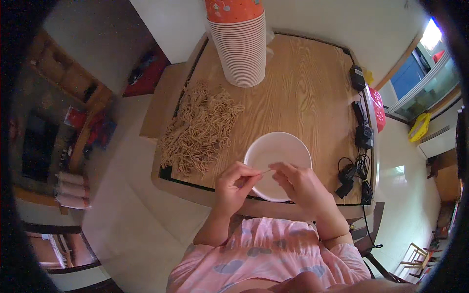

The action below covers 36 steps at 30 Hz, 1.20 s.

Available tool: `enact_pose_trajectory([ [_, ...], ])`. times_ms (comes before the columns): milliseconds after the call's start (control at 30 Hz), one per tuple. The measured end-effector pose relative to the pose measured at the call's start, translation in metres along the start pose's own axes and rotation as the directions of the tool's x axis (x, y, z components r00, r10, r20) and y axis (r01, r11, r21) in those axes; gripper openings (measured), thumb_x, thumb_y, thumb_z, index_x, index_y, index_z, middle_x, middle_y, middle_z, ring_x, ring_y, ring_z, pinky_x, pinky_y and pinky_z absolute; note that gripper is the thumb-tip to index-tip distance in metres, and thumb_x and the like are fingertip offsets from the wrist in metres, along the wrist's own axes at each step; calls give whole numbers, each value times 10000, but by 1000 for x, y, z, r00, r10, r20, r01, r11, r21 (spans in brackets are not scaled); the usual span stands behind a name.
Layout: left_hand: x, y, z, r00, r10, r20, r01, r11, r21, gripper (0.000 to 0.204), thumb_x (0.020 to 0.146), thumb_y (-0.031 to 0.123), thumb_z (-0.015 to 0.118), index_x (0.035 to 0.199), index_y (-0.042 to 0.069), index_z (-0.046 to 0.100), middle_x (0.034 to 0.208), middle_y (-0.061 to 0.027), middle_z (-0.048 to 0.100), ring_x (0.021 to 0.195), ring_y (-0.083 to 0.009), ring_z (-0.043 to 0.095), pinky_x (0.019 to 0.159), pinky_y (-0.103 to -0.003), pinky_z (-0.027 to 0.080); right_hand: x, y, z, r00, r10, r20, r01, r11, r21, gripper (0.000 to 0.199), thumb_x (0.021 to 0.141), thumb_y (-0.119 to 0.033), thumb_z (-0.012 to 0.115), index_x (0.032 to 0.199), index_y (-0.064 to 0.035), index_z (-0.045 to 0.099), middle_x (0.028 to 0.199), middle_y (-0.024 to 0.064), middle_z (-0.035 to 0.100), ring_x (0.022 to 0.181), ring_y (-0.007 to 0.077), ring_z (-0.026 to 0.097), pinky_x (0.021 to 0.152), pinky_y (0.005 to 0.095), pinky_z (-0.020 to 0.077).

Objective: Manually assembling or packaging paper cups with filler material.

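Note:
A short piece of thin tan cord [266, 172] stretches between my two hands, just over a white paper bowl [278, 149] near the table's front edge. My left hand [235, 181] is closed, thumb and forefinger pinching one end of the cord. Closed in a pinch at the other end is my right hand [299, 181], its fingers partly hiding the bowl's right side. To the left lies a loose heap of tan cords [202, 127], tangled and curly.
A tall stack of nested white paper bowls [243, 51], orange patterned at the top, stands at the back of the wooden table [298, 93]. Black power adapters [364, 136] and coiled cables [359, 168] line the right edge. A red plastic item [377, 108] sits beyond that edge.

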State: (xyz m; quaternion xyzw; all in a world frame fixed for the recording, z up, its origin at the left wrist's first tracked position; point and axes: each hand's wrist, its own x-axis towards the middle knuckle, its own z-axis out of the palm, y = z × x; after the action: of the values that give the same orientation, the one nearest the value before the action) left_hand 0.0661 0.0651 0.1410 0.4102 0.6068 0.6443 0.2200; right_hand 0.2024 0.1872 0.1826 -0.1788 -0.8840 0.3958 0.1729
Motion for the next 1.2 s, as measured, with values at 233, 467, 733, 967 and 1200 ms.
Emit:
enact_pose_trajectory([
  [233, 0, -2, -7, 1000, 23, -17, -20, 990, 143, 91, 753, -45, 639, 833, -1, 639, 808, -60, 575, 705, -113, 579, 568, -213, 475, 16, -22, 6, 975, 163, 152, -214, 875, 434, 176, 825, -55, 592, 998, -41, 561, 661, 61, 540, 597, 100, 520, 540, 265, 427],
  [467, 2, -13, -11, 998, 36, -45, -29, 989, 143, 87, 751, -51, 629, 820, 2, 636, 758, -53, 581, 693, -103, 572, 586, -200, 455, 21, 1, 17, 998, 60, 37, -68, 954, 291, 95, 822, -86, 607, 884, -44, 548, 581, 26, 478, 534, 87, 459, 491, 249, 390],
  [733, 8, -15, -16, 998, -10, -54, 19, 985, 169, 68, 770, -33, 618, 827, 1, 631, 774, -45, 584, 695, -99, 564, 606, -209, 455, 33, 18, 25, 997, -71, 32, 67, 990, 126, 102, 803, -108, 600, 870, -42, 559, 666, 115, 589, 598, 257, 599, 536, 346, 459],
  [967, 15, -36, -28, 994, -8, -109, 39, 957, 287, 102, 784, -28, 609, 883, -13, 628, 829, -47, 563, 721, -101, 558, 626, -215, 458, 45, 29, 39, 989, 90, 121, -75, 989, -130, 142, 796, -167, 561, 828, -29, 554, 698, 162, 608, 656, 336, 606, 588, 411, 487],
  [1200, 22, -42, -28, 1000, -19, -8, 21, 951, 309, 130, 781, -31, 605, 908, -16, 628, 825, -59, 565, 710, -123, 564, 620, -218, 458, 53, 30, 44, 986, 101, 135, -76, 981, -181, 166, 801, -189, 543, 818, -23, 544, 677, 188, 595, 653, 370, 592, 584, 449, 480],
])
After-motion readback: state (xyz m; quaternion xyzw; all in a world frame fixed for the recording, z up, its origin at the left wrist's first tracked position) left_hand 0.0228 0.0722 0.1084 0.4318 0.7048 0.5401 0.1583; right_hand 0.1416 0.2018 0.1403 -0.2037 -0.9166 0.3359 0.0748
